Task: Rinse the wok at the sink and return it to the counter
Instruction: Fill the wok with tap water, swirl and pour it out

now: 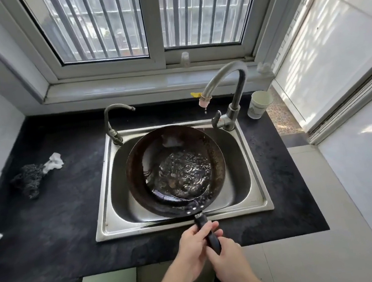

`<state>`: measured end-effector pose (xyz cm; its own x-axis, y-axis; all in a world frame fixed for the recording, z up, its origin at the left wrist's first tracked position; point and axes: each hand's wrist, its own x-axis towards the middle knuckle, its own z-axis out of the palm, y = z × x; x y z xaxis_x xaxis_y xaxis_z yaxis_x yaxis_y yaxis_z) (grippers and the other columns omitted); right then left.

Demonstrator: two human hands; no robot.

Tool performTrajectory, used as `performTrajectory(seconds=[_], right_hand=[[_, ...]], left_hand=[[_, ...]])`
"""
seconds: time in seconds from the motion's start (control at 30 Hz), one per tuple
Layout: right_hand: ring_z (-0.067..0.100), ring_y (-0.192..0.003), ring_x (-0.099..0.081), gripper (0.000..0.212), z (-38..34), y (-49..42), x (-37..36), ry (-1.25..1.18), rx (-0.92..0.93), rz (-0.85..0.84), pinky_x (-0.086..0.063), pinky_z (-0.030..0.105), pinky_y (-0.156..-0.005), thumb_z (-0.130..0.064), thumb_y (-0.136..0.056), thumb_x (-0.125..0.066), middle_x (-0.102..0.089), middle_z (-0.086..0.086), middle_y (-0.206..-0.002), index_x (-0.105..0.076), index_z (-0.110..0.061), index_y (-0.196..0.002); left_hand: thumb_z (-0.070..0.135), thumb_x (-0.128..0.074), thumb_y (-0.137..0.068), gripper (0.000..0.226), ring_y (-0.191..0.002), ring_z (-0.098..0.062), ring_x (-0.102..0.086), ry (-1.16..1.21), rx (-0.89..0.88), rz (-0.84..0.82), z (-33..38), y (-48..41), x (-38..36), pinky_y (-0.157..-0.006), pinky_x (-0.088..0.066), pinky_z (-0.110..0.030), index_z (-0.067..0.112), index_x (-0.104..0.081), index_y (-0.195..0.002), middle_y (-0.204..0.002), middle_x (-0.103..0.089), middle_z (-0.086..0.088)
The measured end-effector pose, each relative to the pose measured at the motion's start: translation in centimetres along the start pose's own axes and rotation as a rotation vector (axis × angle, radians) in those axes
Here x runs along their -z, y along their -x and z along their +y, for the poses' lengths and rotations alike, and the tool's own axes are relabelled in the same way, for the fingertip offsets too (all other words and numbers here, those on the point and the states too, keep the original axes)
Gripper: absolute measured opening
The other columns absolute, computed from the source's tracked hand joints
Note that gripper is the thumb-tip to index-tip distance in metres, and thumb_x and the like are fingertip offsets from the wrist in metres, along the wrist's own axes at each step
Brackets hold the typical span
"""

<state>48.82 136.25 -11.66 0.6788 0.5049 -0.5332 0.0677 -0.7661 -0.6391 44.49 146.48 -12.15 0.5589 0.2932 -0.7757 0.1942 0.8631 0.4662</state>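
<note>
Over sink (104, 196), wok (174, 172), handle (201, 221) nearward, perhaps level

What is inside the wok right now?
Rippling water pools in the bottom of the wok, over the sink. Whether residue lies under the water cannot be seen.

No text, number or brand can be read anywhere. The paper cup (259, 104) carries a faint greenish print (too blurred to tell as letters). The sink (254, 200) has a small stamped mark on its front right rim, too small to read.
</note>
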Motion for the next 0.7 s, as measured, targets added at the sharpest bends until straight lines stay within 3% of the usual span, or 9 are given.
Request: performTrajectory(seconds=[0.17,0.4,0.63,0.7], right_hand=[[0.018,-0.095,-0.069,0.022,-0.8,0.9,-0.6,0.095,0.056,0.028,-0.037,0.024,-0.067,-0.042,-0.088,-0.059,-0.076,0.003,-0.096,-0.066,-0.021,-0.088],[0.016,-0.077,-0.071,0.030,-0.1,1.0,-0.2,-0.012,0.005,0.017,-0.053,0.031,-0.071,-0.041,-0.080,-0.065,-0.075,0.007,-0.079,-0.069,-0.012,-0.077],[0.019,-0.077,-0.068,0.021,0.0,0.1,1.2,0.050,0.011,0.028,-0.046,0.026,-0.065,-0.039,-0.083,-0.062,-0.065,-0.001,-0.069,-0.059,-0.021,-0.070],[0.015,-0.072,-0.063,0.023,-0.3,-0.2,1.3,0.071,0.037,0.029,-0.042,0.018,-0.059,-0.037,-0.084,-0.063,-0.061,-0.003,-0.066,-0.056,-0.023,-0.067]], left_hand=[[0.006,-0.063,-0.094,0.023,-0.083,-0.027,-0.073,-0.055,-0.047,0.028,0.4,1.1,1.3,-0.070,-0.060,-0.035,-0.012,-0.065,-0.108,-0.102,-0.074,-0.021],[0.002,-0.061,-0.094,0.024,-0.073,-0.025,-0.073,-0.076,-0.080,0.022,-0.3,1.1,0.4,-0.064,-0.060,-0.031,-0.018,-0.061,-0.108,-0.091,-0.071,-0.021],[0.002,-0.062,-0.093,0.019,-0.075,-0.026,-0.071,-0.075,-0.086,0.018,-0.2,0.6,-1.4,-0.067,-0.059,-0.032,-0.015,-0.065,-0.101,-0.083,-0.072,-0.018],[0.004,-0.062,-0.093,0.016,-0.076,-0.025,-0.072,-0.073,-0.091,0.030,0.2,0.7,-1.4,-0.070,-0.059,-0.033,-0.011,-0.067,-0.096,-0.080,-0.074,-0.016]])
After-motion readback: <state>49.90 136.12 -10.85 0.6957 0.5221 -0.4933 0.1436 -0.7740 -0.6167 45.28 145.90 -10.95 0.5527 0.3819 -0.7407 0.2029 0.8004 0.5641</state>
